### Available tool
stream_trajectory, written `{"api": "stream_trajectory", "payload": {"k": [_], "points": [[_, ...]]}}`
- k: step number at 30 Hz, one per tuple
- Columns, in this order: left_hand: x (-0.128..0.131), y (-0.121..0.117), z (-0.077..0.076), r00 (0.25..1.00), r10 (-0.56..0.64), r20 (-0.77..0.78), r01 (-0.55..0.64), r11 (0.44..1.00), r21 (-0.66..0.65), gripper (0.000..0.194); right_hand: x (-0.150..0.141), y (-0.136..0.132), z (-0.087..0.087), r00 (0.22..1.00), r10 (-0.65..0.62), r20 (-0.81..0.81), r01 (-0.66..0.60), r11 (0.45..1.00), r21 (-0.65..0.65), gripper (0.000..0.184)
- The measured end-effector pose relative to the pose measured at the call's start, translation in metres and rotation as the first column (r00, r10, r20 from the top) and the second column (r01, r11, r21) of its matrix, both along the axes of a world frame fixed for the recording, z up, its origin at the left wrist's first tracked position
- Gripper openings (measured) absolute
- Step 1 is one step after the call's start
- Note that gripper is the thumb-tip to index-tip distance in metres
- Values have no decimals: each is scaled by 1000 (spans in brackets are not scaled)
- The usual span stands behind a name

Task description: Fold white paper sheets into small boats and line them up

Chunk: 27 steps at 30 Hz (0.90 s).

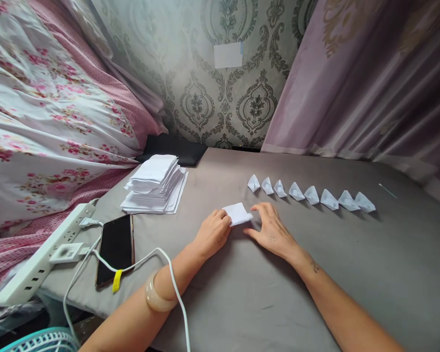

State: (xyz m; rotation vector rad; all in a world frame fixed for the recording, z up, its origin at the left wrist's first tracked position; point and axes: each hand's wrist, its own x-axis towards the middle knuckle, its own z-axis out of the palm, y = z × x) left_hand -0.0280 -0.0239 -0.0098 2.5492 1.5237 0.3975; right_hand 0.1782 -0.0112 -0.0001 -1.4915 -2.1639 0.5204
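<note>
A small folded sheet of white paper lies on the grey tabletop in front of me. My left hand grips its left edge, fingers closed over it. Just off the paper's right end is my right hand, its thumb and fingers parted with nothing between them. The paper's right tip looks blurred. Beyond my right hand, several folded white paper boats stand in a slanting row. To the left rises a stack of white paper sheets.
On the left, a phone lies beside a white power strip with plugs in it. A white cable crosses over my left forearm. Behind the stack sits a flat black object. A thin stick rests at far right.
</note>
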Motion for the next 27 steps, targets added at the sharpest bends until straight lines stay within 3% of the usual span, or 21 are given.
{"api": "stream_trajectory", "payload": {"k": [2, 4, 9, 16, 27], "points": [[0, 0, 0, 1000, -6, 16, 6, 1000, -2, 21, -2, 4, -5, 999, -35, -1, 35, 995, 95, 59], [0, 0, 0, 999, -6, 34, 6, 1000, 3, 23, -3, 7, -10, 999, 30, 19, -32, 993, 112, 55], [1, -2, -4, 986, 66, 156, -63, 998, -26, 23, 0, 8, -19, 989, 141, 36, -143, 986, 81, 21], [5, 4, -12, 852, 384, 355, -314, 919, -239, 20, -5, 19, -29, 996, -25, -91, 26, 1000, 12, 21], [10, 12, -25, 833, 428, 351, -391, 904, -176, 25, -16, 27, -32, 989, -133, -62, 136, 990, 48, 27]]}}
